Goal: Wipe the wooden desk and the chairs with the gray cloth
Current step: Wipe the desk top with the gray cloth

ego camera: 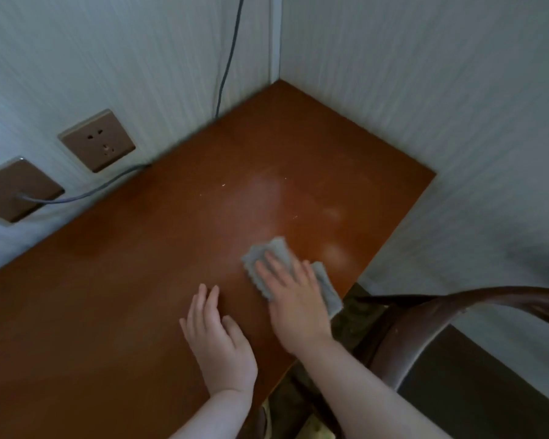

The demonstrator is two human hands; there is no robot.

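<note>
The gray cloth (282, 258) lies folded on the wooden desk (124, 296), toward the near right part of the top, close to the right edge. The right hand (295, 299) presses it flat from above with straight, slightly spread fingers; cloth shows beyond the fingertips on the far side and past the hand on the right. The left hand (216, 337) rests palm down on the bare wood just left of it, fingers straight and close together, holding nothing.

The cloth looks soft, thin and light, so it should bunch or slide out from under anything less than a flat palm; pressing on its middle, as here, seems the surest hold, with the folded layers kept under the fingers. The desk top appears smooth and hard, so the cloth will likely glide easily. Pale hazy patches (333, 248) lie on the wood just far and right of the cloth, possibly dust or glare; the blur leaves that unclear. A few light specks sit farther off.

A chair (457, 315) with a dark curved wooden back stands at the near right, beside the desk. Two brown wall sockets (97, 141) and a cable (86, 193) occupy the left wall
</note>
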